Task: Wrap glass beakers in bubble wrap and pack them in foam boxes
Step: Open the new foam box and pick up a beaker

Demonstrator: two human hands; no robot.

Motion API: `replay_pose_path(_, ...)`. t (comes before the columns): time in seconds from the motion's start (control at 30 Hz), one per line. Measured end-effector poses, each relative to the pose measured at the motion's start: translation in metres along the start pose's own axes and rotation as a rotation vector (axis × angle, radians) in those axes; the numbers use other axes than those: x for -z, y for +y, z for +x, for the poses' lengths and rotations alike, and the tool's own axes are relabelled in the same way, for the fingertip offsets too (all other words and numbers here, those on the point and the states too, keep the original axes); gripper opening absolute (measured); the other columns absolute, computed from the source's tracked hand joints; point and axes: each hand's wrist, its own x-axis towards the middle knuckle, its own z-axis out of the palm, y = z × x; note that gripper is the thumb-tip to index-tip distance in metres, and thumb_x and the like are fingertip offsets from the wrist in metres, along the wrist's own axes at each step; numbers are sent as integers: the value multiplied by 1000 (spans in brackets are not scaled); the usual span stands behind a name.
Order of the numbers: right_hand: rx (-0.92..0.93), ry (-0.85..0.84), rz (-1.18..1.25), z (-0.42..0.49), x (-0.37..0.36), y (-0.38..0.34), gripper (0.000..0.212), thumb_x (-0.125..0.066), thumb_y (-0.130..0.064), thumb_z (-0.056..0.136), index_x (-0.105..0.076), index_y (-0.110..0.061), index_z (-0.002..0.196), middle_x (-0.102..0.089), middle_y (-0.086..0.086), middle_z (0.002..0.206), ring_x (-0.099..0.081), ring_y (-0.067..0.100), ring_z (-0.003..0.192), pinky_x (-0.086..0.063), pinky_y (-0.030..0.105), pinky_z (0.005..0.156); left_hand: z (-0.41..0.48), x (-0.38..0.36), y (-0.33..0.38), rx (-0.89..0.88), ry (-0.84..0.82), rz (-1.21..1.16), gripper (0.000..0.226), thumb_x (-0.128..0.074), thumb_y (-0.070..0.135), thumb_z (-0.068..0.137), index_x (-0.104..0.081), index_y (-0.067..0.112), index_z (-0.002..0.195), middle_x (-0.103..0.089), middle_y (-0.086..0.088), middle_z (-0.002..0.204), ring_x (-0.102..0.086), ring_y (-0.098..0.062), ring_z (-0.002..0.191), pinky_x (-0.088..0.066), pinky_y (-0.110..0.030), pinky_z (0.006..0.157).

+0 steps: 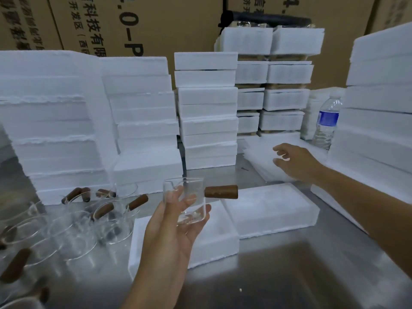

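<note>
My left hand (pixel 176 221) holds a clear glass beaker (pixel 189 201) with a brown wooden handle that points right, its fingers curled round the glass. It is above an open foam box (pixel 223 241) on the steel table. A second foam piece (pixel 274 212) lies just to the right of that box. My right hand (pixel 294 161) reaches out with spread fingers over a stack of thin white wrap sheets (pixel 260 159) and holds nothing. Several more glass beakers with brown handles (pixel 98 221) lie at the left.
Tall stacks of white foam boxes (pixel 207 112) stand along the back and on both sides. A plastic water bottle (pixel 326 123) stands at the back right. Cardboard cartons (pixel 133 25) form the wall behind. Bare steel table (pixel 289 275) lies in front.
</note>
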Motion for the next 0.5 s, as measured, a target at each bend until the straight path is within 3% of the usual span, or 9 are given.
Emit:
replay_pose_path(0.07,-3,-10,-109,12,-13,17,46,-46,-22,98,-39,-10,141,-42,9,145,-40,23,130,-27,29,106,4,2,-2,15,18,-31,64,-64,51,54,-65,11,104,-74,-9,93,-71,-33,84,-58,-29,59)
replay_pose_path(0.17,-159,-8,-169,25,-33,34,49,-32,-29,101,-28,-13,147,-32,8,152,-30,26,138,-22,37,112,8,1,-6,39,37,-32,62,-60,51,52,-65,11,99,-69,-13,93,-72,-34,70,-57,-30,49)
replay_pose_path(0.27,-244,87,-207,33,-44,38,47,-30,-36,101,-37,-16,143,-42,8,145,-37,28,133,-30,42,106,12,-3,-9,45,32,-41,55,-54,47,55,-64,9,94,-66,-13,89,-70,-33,57,-56,-31,44)
replay_pose_path(0.4,-169,183,-381,39,-42,41,37,-50,-41,94,-62,-16,119,-59,5,120,-49,26,116,-40,37,87,13,-5,-11,42,11,-27,55,-57,48,54,-64,8,91,-71,-12,74,-69,-37,57,-56,-34,43)
replay_pose_path(0.47,-152,207,-380,40,-41,41,28,-57,-38,91,-68,-17,106,-64,3,109,-54,25,108,-41,34,82,13,-7,-10,44,-40,-24,68,-78,55,39,-66,9,88,-72,-15,78,-69,-38,59,-55,-35,43)
replay_pose_path(0.5,-144,227,-370,39,-41,40,24,-58,-36,90,-69,-17,101,-66,3,105,-56,25,104,-41,33,80,14,-8,-10,46,-58,-22,84,-88,55,20,-68,9,87,-72,-15,79,-69,-39,61,-55,-35,44)
